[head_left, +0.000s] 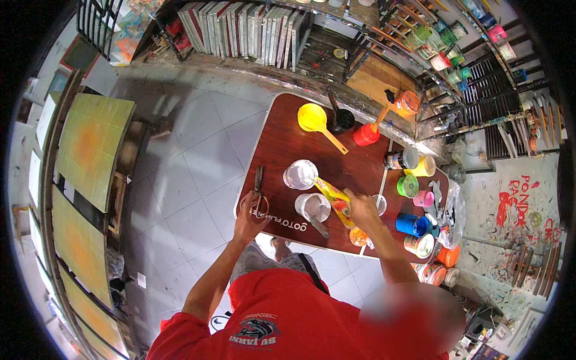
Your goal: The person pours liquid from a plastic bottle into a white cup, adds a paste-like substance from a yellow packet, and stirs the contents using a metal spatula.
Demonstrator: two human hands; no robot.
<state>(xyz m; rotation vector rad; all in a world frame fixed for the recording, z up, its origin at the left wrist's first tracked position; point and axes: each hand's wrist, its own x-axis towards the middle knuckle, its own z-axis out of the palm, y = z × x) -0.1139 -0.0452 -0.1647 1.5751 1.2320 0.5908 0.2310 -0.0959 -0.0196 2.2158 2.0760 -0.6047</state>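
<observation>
My right hand [363, 211] is closed on a yellow pouch [333, 199] with a printed front. The pouch slants down to the left, its narrow end at the rim of a tub [293, 179] with white contents. Whether anything flows out is too small to tell. My left hand [248, 217] is at the table's left edge, its fingers round the handles of a pair of scissors [258, 186], dark blades pointing away from me. Between my hands stands a second whitish tub [306, 207] with a grey spatula [318, 227] leaning in it.
On the dark red table [273, 144] are a yellow paint tub [312, 117] with a stick, a red tub [366, 135], a black tub [342, 121] and a blue tub [413, 225] among several others at the right. Yellowish panels [93, 150] lie on a rack at the left.
</observation>
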